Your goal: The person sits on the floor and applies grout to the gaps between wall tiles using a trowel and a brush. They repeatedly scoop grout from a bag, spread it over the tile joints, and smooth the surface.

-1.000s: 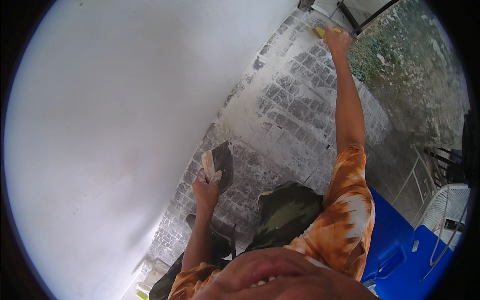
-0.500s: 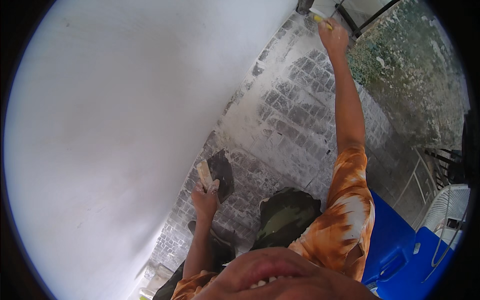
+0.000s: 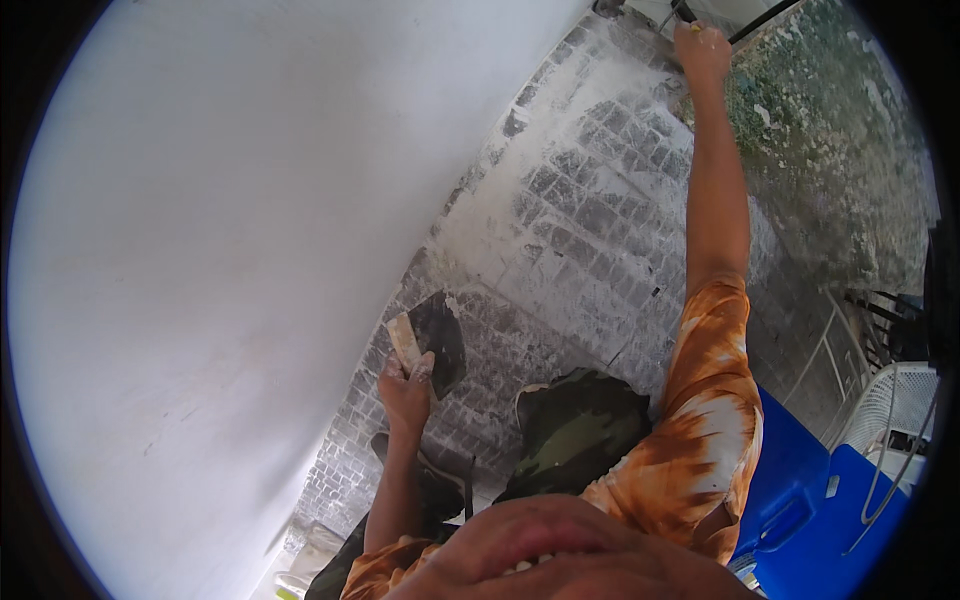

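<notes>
My left hand (image 3: 406, 394) is closed round the pale, block-like handle of a plastering trowel (image 3: 440, 340), whose dark flat blade hangs over the paving close to the white wall (image 3: 220, 250). At the far right, my right arm is stretched out. My right hand (image 3: 707, 58) is closed on a yellow-handled tool (image 3: 697, 29); only a bit of yellow shows at the fist, and its working end is hidden. That hand is beside a dark metal bar (image 3: 763, 20) at the top of the view.
Stone paving (image 3: 585, 225) dusted with white runs along the wall's foot. A mottled green, rough surface (image 3: 835, 150) lies right of my arm. Blue plastic containers (image 3: 835, 520) and a white mesh-backed chair (image 3: 890, 410) stand at lower right. My camouflage-clad knee (image 3: 580, 425) is near the middle.
My right hand has moved right and slightly farther away, and the pale end of its yellow-handled tool no longer shows. My left hand with the trowel has shifted only slightly.
</notes>
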{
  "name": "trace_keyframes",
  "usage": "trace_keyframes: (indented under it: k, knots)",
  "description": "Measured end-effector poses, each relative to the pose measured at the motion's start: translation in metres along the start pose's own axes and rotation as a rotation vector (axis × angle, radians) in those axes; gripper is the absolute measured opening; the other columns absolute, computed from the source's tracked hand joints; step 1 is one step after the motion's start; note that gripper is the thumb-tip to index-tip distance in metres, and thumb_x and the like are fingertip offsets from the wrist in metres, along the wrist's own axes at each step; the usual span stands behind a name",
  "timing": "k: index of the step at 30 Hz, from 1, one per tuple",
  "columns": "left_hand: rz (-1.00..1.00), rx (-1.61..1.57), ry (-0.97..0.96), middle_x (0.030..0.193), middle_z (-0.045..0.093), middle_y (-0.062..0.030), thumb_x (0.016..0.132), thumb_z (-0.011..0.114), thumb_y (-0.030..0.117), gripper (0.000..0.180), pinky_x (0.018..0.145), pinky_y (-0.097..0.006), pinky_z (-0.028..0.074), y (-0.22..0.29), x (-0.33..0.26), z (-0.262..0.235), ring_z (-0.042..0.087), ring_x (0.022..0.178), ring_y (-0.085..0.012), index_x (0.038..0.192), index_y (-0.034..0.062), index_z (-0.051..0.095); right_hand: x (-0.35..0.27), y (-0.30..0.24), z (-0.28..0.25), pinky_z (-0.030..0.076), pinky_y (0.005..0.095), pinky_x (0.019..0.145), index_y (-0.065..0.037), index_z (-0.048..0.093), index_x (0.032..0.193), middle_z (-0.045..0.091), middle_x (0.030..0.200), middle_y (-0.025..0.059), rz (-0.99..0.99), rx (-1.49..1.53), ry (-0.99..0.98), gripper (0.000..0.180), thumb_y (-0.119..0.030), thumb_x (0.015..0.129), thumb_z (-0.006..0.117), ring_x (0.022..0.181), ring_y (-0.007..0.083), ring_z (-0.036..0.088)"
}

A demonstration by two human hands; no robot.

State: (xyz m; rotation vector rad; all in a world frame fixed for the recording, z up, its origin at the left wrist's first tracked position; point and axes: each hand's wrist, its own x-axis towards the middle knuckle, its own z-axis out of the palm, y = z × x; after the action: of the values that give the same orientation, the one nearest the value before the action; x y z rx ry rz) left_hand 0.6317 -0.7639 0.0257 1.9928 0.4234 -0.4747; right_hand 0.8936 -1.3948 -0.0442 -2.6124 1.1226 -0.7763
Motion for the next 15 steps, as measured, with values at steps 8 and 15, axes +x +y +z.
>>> trace_keyframes:
  k: [8, 15]
  knots:
    - [0.009, 0.016, -0.026, 0.088, 0.065, -0.0021, 0.09, 0.073, 0.016, 0.031, 0.071, -0.027, 0.047, 0.003, 0.0, -0.001, 0.055, 0.079, -0.0083, 0.11, -0.0049, 0.064, -0.018, -0.018, 0.005, 0.054, 0.051, 0.086, 0.003, 0.072, 0.093, 0.071, 0.096, 0.026, -0.141, 0.119, -0.094, 0.039, -0.032, 0.082, 0.061, 0.092, 0.0484, 0.067]
    - [0.063, -0.02, -0.013, 0.089, 0.066, -0.0032, 0.09, 0.073, 0.017, 0.031, 0.073, -0.028, 0.047, -0.003, -0.003, -0.002, 0.055, 0.081, -0.0093, 0.11, -0.0054, 0.064, -0.055, -0.028, 0.011, 0.057, 0.0504, 0.081, 0.002, 0.073, 0.088, 0.072, 0.091, 0.0252, -0.291, 0.029, -0.075, 0.031, -0.026, 0.084, 0.06, 0.083, 0.0459, 0.069]
